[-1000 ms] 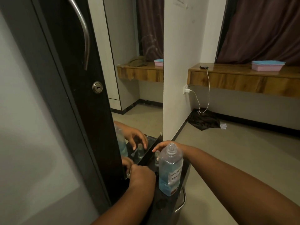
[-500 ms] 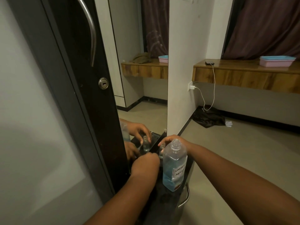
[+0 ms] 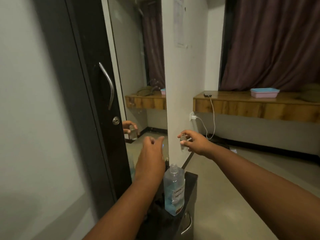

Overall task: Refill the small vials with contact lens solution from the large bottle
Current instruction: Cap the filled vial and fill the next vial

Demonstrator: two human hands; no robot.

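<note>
**Above the dark cabinet, a small vial pinched in the right hand**

Above the dark cabinet [image 3: 191, 177], both bare hands are raised in front of a tall mirror [image 3: 138, 75]. The right hand [image 3: 194, 143] holds a small clear vial [image 3: 183, 142] upright, or nearly so. Its fingertips [image 3: 180, 135] curl over the vial's top end, the thumb presses against its lower side, and the glass body shows between them, clear of the palm. Whether the vial has a cap on I cannot tell; the picture is soft with blur there.

The left hand [image 3: 151, 154] hangs just to the left of the vial, apart from it, with a gap of mirror and wall between the two hands. Its fingers are loosely curled with the tips drawn close together, and the index finger reaches toward the right. Whether something tiny sits between those tips I cannot tell.

Below the hands, the large bottle [image 3: 174, 189] stands upright on the cabinet top, its neck open and uncapped. It holds pale blue liquid to about two thirds and bears a white handwritten label. Neither hand touches it; the left wrist passes just beside its shoulder.

The mirror shows the vial-holding hand again beside a dark door [image 3: 97, 101] with a curved metal handle [image 3: 108, 84].
</note>
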